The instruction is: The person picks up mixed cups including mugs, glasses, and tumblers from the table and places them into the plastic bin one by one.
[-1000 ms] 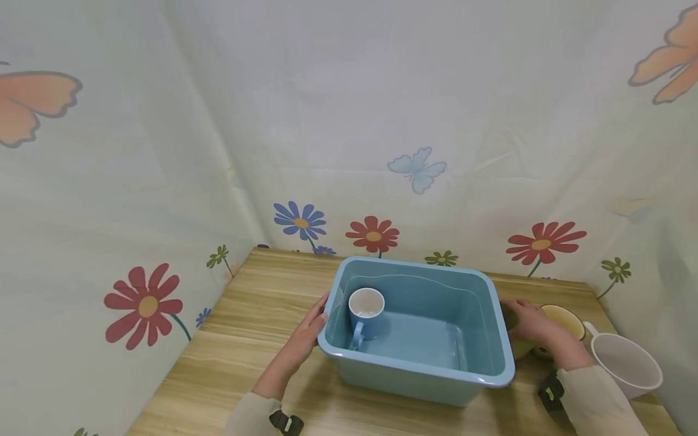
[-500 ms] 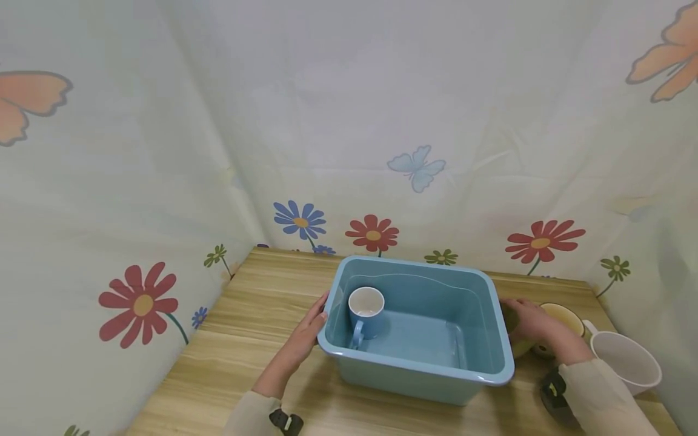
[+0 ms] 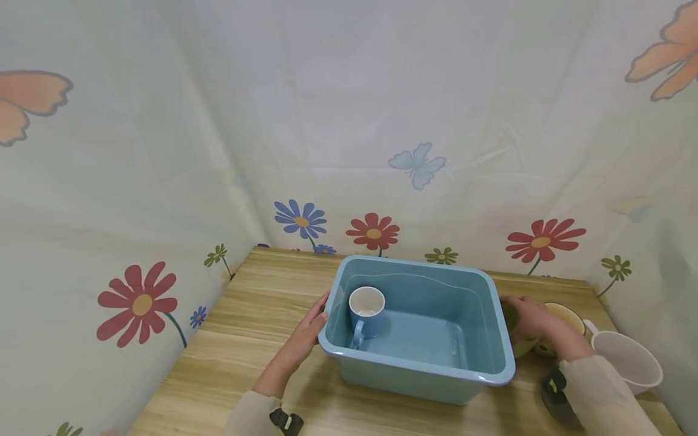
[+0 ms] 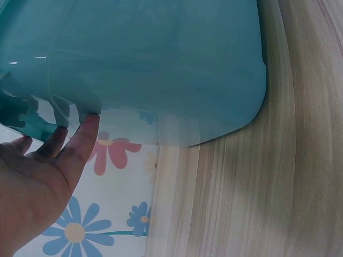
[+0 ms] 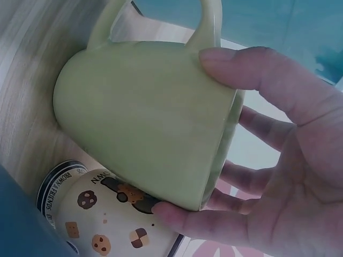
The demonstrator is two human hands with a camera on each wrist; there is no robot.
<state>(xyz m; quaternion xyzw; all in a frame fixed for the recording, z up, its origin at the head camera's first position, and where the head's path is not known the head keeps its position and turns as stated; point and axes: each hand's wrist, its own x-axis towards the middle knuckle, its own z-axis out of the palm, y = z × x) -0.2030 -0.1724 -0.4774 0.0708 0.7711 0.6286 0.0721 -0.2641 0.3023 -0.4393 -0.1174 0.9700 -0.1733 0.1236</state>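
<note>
One pale-green, glossy, tapered, ceramic-looking mug (image 5: 144,118) is being held roughly upright just outside the right end of a blue, rectangular, plastic-looking tub (image 3: 403,384); whether its base is touching the light wood-grain tabletop (image 3: 262,303) cannot be told. The right hand (image 5: 305,144) is pinching it near the rim, the thumb lying by the upper end of the handle, the fingers reaching round the other side. Probable reason: the mouth is facing up, so a grip from above is keeping the knuckles out of the narrow gap lower down.

The left hand (image 3: 303,339) is resting against the opposite end of the tub, its fingers extending nearly straight beneath the rim, not clamping. Judged purpose: steadying. The hands are lying well apart, the tub between them.

Inside the tub, one light-blue, cylindrical mug with a white interior (image 3: 371,327) is standing upright near the left end, its handle pointing toward the wearer; this position is presumably saving floor room.

One cream, cookie-patterned mug with a yellowish interior (image 3: 567,318) is sitting just beyond the right hand, partly hidden. Farther right, one large white cup with a flared mouth (image 3: 627,360) is sitting near the tabletop's edge, probably for easy reach.

Behind everything, a whitish, flower-printed cloth (image 3: 338,109) is hanging, likely as a screen.
</note>
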